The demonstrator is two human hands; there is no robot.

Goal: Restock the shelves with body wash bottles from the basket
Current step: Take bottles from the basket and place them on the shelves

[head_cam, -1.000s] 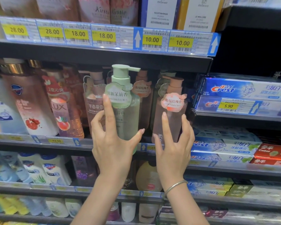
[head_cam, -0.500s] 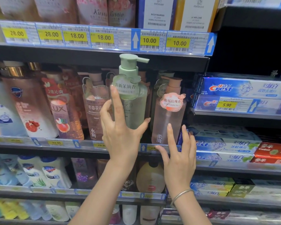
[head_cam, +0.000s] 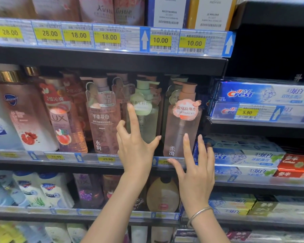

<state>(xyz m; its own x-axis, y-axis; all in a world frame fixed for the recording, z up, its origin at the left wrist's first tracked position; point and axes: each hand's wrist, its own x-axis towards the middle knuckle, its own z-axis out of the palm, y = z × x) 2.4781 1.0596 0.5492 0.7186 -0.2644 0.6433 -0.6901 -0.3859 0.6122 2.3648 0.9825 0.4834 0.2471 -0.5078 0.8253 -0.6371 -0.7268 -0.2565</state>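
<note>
While motion blurred the labels, the pink bottle (head_cam: 104, 120) stood at nine o'clock of the green bottle (head_cam: 144, 116), which the left hand (head_cam: 135, 148) gripped, index finger up its front, thumb round its right side; its base was hidden. At three o'clock, the peach bottle (head_cam: 182, 130) stood behind the right hand (head_cam: 195, 174), fingers spread and holding nothing, before the shelf edge (head_cam: 88, 159).
</note>
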